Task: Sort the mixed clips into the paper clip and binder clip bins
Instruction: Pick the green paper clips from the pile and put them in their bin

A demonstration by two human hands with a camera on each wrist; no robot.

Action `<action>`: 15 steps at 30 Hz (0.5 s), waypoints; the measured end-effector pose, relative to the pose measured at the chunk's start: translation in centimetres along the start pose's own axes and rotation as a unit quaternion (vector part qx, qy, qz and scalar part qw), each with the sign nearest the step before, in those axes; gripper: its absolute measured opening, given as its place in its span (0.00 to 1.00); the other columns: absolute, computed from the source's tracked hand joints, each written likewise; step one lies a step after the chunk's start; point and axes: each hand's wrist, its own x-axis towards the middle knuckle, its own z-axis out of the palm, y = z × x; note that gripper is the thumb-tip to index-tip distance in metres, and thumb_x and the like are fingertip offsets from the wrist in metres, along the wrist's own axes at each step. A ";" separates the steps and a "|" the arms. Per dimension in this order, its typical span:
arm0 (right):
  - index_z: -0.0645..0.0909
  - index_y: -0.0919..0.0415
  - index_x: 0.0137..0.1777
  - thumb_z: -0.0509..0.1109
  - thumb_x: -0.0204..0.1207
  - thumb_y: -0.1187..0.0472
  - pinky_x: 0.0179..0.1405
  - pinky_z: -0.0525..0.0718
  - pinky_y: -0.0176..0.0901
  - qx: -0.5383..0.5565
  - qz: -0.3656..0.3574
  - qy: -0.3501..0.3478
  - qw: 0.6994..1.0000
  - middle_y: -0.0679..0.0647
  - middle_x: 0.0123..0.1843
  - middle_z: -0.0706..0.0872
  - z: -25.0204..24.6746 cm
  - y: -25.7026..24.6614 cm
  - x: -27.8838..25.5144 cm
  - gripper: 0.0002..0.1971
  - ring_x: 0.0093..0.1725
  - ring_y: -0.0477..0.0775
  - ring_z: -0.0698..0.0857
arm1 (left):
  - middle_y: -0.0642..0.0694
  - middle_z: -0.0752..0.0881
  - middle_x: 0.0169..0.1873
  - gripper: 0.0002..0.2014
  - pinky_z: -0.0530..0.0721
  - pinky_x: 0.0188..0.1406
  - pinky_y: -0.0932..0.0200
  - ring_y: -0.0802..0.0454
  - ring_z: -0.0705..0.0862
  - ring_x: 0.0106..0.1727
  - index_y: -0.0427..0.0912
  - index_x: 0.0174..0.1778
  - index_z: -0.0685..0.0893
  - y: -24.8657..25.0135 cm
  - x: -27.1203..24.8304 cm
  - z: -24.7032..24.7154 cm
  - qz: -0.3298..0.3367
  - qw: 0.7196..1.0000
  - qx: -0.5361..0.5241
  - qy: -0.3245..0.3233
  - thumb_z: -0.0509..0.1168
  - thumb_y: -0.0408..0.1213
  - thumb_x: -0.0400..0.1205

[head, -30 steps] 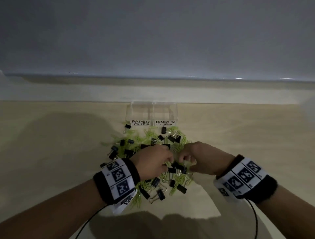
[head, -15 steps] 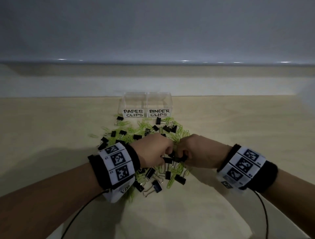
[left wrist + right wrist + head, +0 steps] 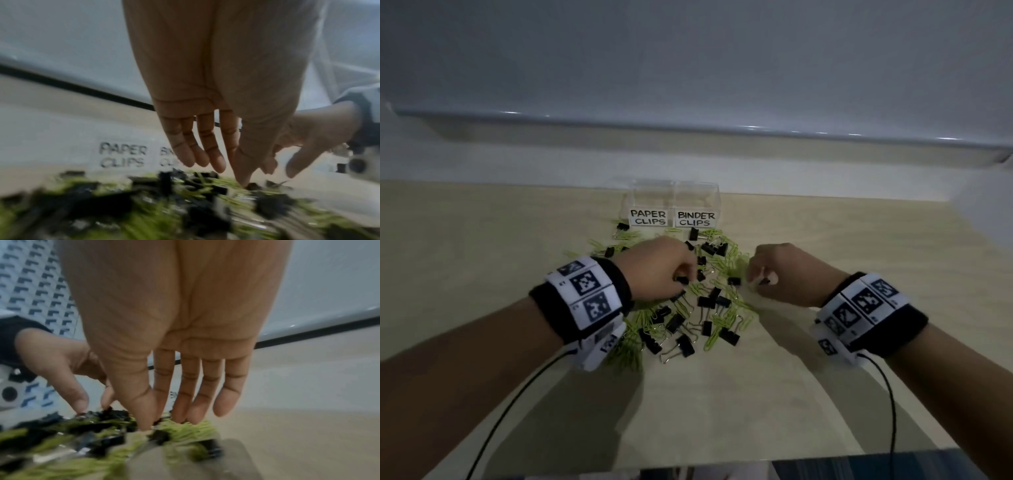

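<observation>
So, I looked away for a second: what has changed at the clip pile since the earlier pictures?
The hands met over the middle of the pile before. Now they have drawn apart, the left hand leftward and the right hand toward the pile's right edge. Whether either pinches a clip is unclear. The pile and the bins stayed put.
</observation>
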 end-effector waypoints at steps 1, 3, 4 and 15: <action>0.87 0.57 0.49 0.70 0.73 0.62 0.48 0.84 0.45 0.013 -0.022 0.004 1.000 0.52 0.48 0.86 0.2 -1.0 0.1 0.06 0.43 0.48 0.82 | 0.56 0.85 0.44 0.08 0.82 0.46 0.65 0.60 0.82 0.45 0.48 0.51 0.87 0.9 0.1 0.6 0.015 1.000 -0.008 -0.007 0.69 0.35 0.78; 0.87 0.58 0.44 0.71 0.72 0.59 0.44 0.84 0.45 0.026 -0.033 0.003 0.999 0.53 0.43 0.89 0.9 -2.7 0.5 0.05 0.40 0.50 0.83 | 0.56 0.81 0.34 0.04 0.75 0.33 0.68 0.61 0.78 0.35 0.45 0.46 0.86 2.5 0.8 1.8 0.022 1.000 0.000 -0.007 0.71 0.39 0.78; 0.87 0.60 0.42 0.72 0.71 0.57 0.44 0.85 0.48 0.024 -0.026 0.000 0.999 0.55 0.40 0.89 1.4 -3.4 0.8 0.07 0.39 0.53 0.85 | 0.54 0.80 0.31 0.04 0.72 0.29 0.66 0.59 0.77 0.31 0.44 0.42 0.85 3.1 1.2 2.3 0.015 1.000 0.013 -0.002 0.71 0.40 0.77; 0.86 0.63 0.41 0.76 0.66 0.57 0.40 0.83 0.47 0.031 0.032 -0.001 0.999 0.57 0.40 0.88 2.6 -3.7 1.9 0.09 0.41 0.57 0.85 | 0.42 0.88 0.37 0.02 0.84 0.38 0.55 0.49 0.84 0.38 0.36 0.38 0.87 2.9 2.1 3.4 -0.049 0.997 -0.045 0.038 0.70 0.30 0.72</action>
